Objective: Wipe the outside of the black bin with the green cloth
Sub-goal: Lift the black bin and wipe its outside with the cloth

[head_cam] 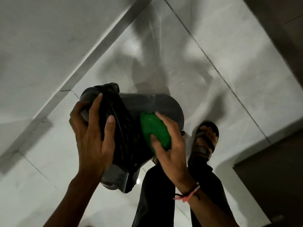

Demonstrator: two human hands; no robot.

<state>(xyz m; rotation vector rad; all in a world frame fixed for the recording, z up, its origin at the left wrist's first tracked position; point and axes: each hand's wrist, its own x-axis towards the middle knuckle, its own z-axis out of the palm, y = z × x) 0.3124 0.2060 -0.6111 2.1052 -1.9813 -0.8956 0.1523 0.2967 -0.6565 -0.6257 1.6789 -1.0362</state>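
The black bin is tipped over above the floor, its mouth toward the left and its dark grey side facing up. A black bag liner is bunched over its rim. My left hand grips the rim and liner, fingers spread across the plastic. My right hand presses the folded green cloth against the bin's side near the middle. A red thread band circles my right wrist.
Glossy pale floor tiles with grey grout lines lie all around. My sandalled foot and black trouser leg stand right of the bin. A dark wall or cabinet runs along the right side.
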